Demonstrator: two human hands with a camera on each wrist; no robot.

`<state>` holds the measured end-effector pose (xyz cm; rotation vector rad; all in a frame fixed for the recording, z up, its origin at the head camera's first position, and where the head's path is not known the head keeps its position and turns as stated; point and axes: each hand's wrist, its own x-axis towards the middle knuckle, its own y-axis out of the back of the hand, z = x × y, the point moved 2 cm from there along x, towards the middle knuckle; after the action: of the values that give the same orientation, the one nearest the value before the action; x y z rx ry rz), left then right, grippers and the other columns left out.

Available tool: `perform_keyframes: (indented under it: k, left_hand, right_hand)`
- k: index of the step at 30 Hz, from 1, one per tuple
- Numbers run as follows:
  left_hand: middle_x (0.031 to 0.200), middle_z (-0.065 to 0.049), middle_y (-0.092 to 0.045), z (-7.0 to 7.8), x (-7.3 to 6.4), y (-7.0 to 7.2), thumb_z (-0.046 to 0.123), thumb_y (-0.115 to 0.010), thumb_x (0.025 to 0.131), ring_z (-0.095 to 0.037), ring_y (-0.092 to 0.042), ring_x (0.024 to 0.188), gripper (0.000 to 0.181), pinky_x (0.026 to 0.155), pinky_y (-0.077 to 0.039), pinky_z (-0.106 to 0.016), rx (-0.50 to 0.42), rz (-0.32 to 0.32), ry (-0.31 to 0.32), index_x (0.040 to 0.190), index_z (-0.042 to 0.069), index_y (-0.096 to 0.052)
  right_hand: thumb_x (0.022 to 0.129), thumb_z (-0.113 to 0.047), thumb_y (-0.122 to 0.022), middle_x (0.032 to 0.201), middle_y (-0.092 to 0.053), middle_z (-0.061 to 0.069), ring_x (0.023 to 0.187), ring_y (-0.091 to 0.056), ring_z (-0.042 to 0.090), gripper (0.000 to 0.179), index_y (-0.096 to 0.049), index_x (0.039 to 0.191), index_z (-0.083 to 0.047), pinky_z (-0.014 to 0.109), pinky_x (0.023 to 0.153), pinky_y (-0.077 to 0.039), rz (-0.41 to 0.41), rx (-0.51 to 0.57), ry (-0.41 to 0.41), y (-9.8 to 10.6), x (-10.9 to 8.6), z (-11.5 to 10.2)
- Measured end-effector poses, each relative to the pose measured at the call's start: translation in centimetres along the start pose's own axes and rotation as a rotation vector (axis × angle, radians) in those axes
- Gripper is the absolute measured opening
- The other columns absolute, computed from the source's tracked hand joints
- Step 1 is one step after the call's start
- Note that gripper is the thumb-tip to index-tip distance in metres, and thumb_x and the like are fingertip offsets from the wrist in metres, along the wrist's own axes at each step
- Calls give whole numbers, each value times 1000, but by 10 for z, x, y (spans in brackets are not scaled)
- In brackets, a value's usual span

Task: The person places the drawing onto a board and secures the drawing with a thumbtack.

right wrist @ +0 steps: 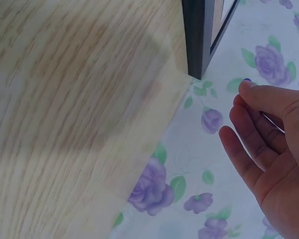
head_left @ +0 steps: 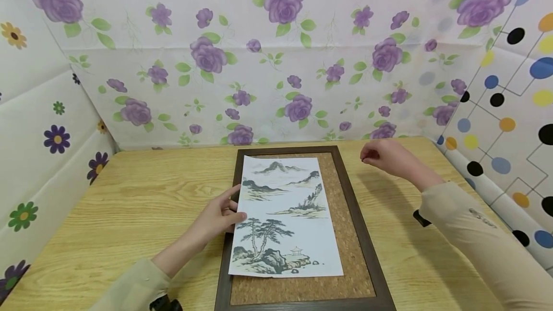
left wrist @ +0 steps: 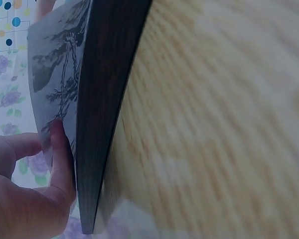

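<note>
A sheet printed with an ink landscape [head_left: 298, 248] lies on a framed cork board [head_left: 352, 248], nearer its left side. My left hand [head_left: 218, 212] holds the sheet's left edge; the thumb lies over the print and the other fingers are at the edge, partly hidden. In the left wrist view the fingers of my left hand [left wrist: 35, 194] meet the sheet beside the dark frame [left wrist: 107, 79]. Raised right of the board, my right hand [head_left: 384, 157] pinches what looks like a small blue pushpin [right wrist: 247, 79], mostly covered by thumb and finger.
The board rests on a wood-grain table [head_left: 142, 191], its far end near the back edge. Behind stands a wall covering with purple roses [head_left: 285, 6]. Patterned coverings also enclose the left side [head_left: 56, 109] and the right side [head_left: 510, 157].
</note>
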<state>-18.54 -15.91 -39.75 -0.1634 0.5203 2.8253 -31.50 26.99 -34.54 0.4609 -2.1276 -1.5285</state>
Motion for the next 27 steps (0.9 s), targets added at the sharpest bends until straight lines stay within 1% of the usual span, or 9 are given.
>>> perform_keyframes:
  k: [6, 10, 15, 21, 27]
  left_hand:
    - [107, -13, -60, -1, 0, 0, 7, -64, 94, -15, -66, 85, 73, 72, -61, -35, -22, -2, 21, 157, 14, -28]
    - [106, -12, -58, -2, 0, 1, 6, -63, 94, -15, -65, 83, 71, 72, -61, -35, -20, -13, 18, 156, 13, -30]
    - [105, -13, -58, -1, 1, 0, 7, -64, 94, -15, -65, 83, 71, 73, -61, -35, -11, -24, 10, 156, 12, -30]
    - [107, -15, -58, 0, 2, -4, 5, -65, 93, -16, -67, 82, 72, 72, -62, -35, -10, -31, 11, 156, 11, -31]
    - [108, -17, -58, 3, 3, -9, 4, -66, 92, -16, -66, 80, 72, 70, -62, -35, -28, -53, 10, 156, 9, -31]
  right_hand:
    - [89, -3, -71, 86, -72, 4, 76, -66, 12, 6, -73, 93, -5, 32, 69, -58, -8, 12, 13, 0, 3, -5]
    - [89, -3, -71, 85, -72, 3, 76, -67, 12, 5, -73, 93, -5, 32, 69, -58, -8, 6, 25, 1, 5, -6]
    - [88, -4, -72, 85, -72, 3, 75, -67, 13, 5, -73, 92, -5, 32, 69, -59, 2, -6, 45, 0, 9, -7]
    - [89, -3, -71, 85, -73, 4, 75, -67, 13, 6, -74, 93, -6, 33, 69, -58, 1, -18, 52, 0, 14, -10]
    - [90, -4, -70, 86, -73, 4, 77, -68, 14, 6, -74, 93, -6, 34, 70, -58, -5, -19, 56, 1, 18, -15]
